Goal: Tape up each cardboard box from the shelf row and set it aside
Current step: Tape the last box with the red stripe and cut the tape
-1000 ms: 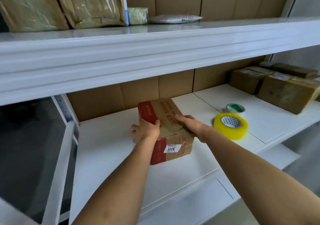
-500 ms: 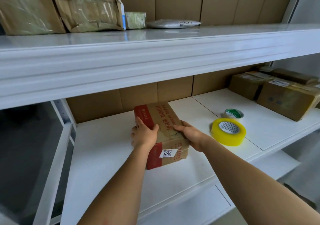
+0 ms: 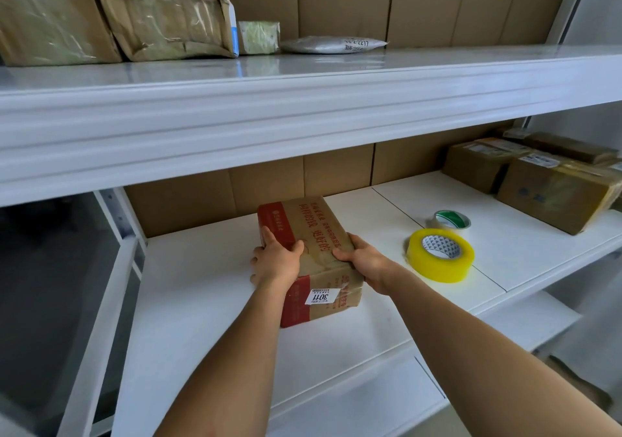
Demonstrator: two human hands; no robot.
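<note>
Though taped, rectangular cardboard box (image 3: 311, 258).

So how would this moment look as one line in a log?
step: handling box | left hand: grips cardboard box | right hand: grips box | yellow tape roll: on shelf, untouched

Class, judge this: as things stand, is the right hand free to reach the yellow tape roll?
Probably yes: the yellow tape roll lies beside the right hand with nothing between, though it grips the box.
</note>
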